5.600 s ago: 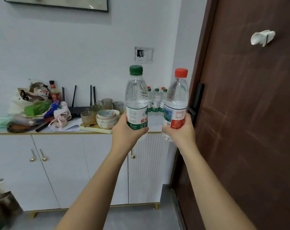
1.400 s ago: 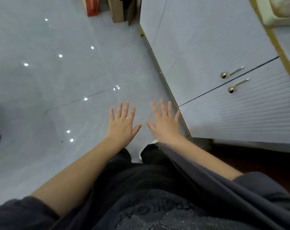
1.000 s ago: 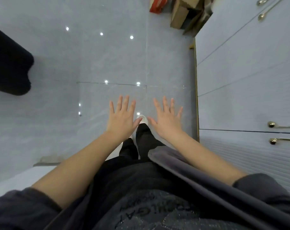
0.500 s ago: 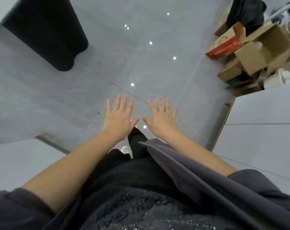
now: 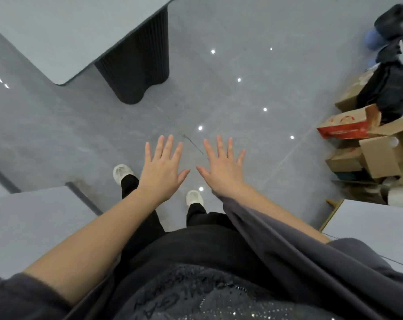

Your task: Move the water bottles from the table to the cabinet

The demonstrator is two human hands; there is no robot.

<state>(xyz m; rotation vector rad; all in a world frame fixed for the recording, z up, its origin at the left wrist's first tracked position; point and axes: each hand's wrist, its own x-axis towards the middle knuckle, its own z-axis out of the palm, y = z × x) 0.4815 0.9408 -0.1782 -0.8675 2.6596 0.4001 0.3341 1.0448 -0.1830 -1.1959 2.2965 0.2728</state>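
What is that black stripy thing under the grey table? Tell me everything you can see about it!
It is the table's black base. Thin upright ribs cover its side, and it looks matt, though the material is hard to tell. Its bottom edge curves in a wavy outline where it stands on the grey tiled floor. Its upper part disappears under the pale tabletop, near the rounded corner. Nothing else touches it.

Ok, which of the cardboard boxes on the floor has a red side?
The leftmost box of the pile: its long side is red, while the boxes beside it are plain brown.
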